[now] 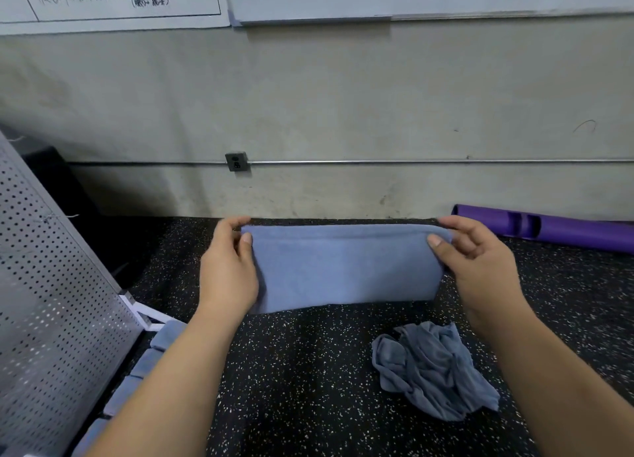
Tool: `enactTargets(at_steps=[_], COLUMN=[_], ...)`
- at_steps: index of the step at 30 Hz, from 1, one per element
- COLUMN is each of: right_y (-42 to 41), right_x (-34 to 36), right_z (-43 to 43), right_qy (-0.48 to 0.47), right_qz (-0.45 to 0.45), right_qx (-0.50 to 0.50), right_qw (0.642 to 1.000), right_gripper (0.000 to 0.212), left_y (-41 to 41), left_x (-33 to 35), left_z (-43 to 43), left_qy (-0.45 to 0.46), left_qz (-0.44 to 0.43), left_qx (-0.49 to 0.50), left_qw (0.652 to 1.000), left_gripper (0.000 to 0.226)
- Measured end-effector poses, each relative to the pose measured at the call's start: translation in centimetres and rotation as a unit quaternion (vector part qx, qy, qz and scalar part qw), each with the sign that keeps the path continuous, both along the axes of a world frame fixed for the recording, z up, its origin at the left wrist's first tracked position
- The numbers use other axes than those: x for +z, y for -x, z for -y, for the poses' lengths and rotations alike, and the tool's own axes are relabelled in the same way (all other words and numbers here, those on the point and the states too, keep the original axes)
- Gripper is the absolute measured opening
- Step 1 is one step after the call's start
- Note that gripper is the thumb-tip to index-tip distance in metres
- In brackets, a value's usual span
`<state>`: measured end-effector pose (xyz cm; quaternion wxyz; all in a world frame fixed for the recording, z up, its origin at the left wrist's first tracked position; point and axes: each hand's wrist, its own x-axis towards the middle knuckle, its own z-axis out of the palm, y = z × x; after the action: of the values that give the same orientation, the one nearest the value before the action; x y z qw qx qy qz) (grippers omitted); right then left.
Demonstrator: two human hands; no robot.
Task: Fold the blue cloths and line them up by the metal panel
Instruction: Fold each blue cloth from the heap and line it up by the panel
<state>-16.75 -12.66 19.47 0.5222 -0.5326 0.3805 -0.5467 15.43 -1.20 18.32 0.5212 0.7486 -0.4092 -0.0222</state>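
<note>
While both hands hold it up, the soft blue folded cloth (pixel 343 268) hangs flat between them, over the far part of the black floor mat with white specks (pixel 308 388). The left hand (pixel 228 268) pinches the cloth's top left corner, with the thumb on the near side and the fingers curled over the top edge. The right hand (pixel 480 261) pinches the top right corner in the same way. The top edge of the cloth is stretched straight from one hand to the other. I cannot tell if its bottom edge touches the mat.

A crumpled grey-blue cloth (pixel 432 371) lies in a heap on the mat, near the person and under the right arm. It is apart from the held cloth.

On the left stands a tilted grey metal panel full of small holes (pixel 44 302). A row of small folded blue cloths (pixel 164 336) lies along its foot, one after another, partly hidden by the left arm.

A long purple tube (pixel 566 232) lies on the mat by the grey wall (pixel 343 96), on the right. A small grey wall socket (pixel 236 161) sits on that wall, and a whiteboard with writing (pixel 103 0) hangs higher up.
</note>
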Motion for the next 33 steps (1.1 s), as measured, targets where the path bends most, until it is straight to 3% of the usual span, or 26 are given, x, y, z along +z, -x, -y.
enactTargets(at_steps=[3,6,11,16,23,26,33], right_y=[0.0,-0.3,-1.4,-1.8,-1.9,-1.9,-2.3], right_x=[0.3,0.7,0.7,0.8,0.5,0.3,0.2], right_z=[-0.5,-1.2,-2.4,-3.0,-3.5,-3.3,-3.5], right_qy=[0.074,0.180,0.226,0.226,0.233,0.302,0.320], right_qz=[-0.064,-0.176,-0.257,-0.304,-0.285,-0.295,-0.301], right_qx=[-0.010,0.004,0.069,0.116,0.085,0.044,0.037], right_qw=[0.995,0.968,0.937,0.918,0.926,0.905,0.898], right_gripper=[0.032,0.037,0.042,0.044,0.042,0.034,0.034], left_y=[-0.4,0.1,5.0,10.3,11.6,11.5,11.2], left_x=[-1.5,-2.2,-1.1,-1.2,-1.5,-1.4,-0.6], left_z=[0.4,0.5,0.5,0.6,1.3,1.1,0.6], left_qy=[-0.154,-0.271,-0.156,-0.105,-0.050,-0.016,0.015], left_qz=[-0.002,0.007,0.050,0.005,-0.121,-0.162,-0.209], left_qx=[-0.035,-0.091,-0.251,-0.367,-0.351,-0.322,-0.343], left_qw=[0.988,0.958,0.954,0.924,0.927,0.933,0.915], left_gripper=[0.032,0.037,0.049,0.054,0.036,0.033,0.023])
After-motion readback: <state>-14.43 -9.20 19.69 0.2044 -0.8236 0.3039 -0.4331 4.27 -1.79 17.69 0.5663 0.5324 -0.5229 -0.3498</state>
